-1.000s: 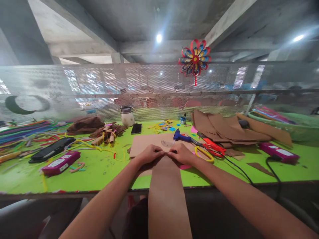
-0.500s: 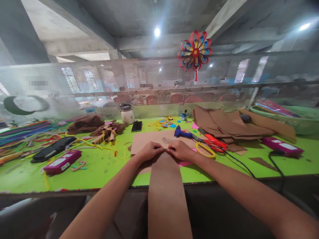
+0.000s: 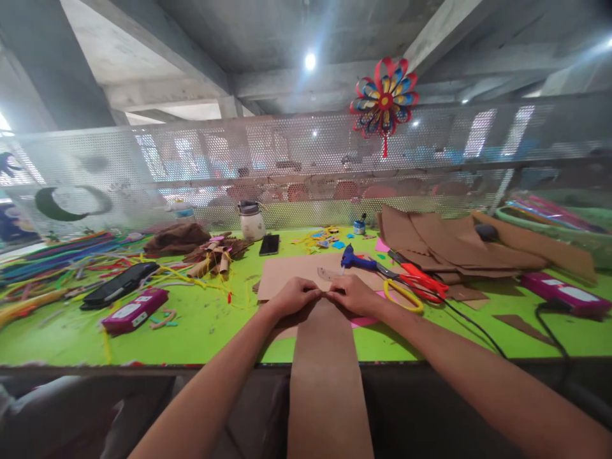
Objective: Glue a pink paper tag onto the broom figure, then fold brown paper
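Cluttered green table, mesh screen behind

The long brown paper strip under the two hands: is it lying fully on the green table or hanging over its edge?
Hanging over. The long brown paper strip crosses the green table edge toward the camera; both hands pinch its far end.

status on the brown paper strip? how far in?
Early. Done: a pile of cut brown sheets lies at the back right, with scissors and a glue gun set down beside it. In hand: left hand and right hand pinch the far end of the brown paper strip. Left: most of the strip hangs flat over the table edge.
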`<state>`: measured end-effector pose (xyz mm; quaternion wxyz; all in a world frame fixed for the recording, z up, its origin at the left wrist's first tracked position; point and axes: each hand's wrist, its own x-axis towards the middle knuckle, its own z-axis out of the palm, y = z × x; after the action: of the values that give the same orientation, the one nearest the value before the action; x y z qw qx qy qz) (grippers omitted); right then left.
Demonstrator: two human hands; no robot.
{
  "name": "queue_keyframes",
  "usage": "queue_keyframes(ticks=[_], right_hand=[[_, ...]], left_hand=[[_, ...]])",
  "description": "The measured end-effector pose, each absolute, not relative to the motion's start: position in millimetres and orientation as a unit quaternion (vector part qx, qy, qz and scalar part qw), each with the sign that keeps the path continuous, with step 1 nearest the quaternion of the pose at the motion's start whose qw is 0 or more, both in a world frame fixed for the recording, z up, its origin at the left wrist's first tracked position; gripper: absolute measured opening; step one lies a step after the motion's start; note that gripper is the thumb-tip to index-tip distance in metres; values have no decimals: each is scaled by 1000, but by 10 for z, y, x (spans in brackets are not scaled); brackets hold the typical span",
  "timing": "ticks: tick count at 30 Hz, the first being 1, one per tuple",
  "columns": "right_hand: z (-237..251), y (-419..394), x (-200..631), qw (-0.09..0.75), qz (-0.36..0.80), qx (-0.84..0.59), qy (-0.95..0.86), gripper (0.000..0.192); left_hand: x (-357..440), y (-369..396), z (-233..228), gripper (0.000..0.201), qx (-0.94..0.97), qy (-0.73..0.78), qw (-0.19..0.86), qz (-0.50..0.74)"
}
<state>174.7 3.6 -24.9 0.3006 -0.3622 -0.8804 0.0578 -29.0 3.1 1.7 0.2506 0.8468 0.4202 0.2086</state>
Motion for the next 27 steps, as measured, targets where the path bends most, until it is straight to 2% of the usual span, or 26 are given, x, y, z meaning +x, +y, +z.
queue_keyframes(ticks=[13,21,27], right_hand=[[-251,67,1769,310,118,-370,-868,21],[-197,81,1822,319,188,-388,-844,21],[-193,89,1797,310,162,-386,-854,17]], left_hand=[[-304,9,101,42,855,425,227,191],[-345,44,94,36,858,412,233,199],[-364,83,75,31,872,404,212,177]])
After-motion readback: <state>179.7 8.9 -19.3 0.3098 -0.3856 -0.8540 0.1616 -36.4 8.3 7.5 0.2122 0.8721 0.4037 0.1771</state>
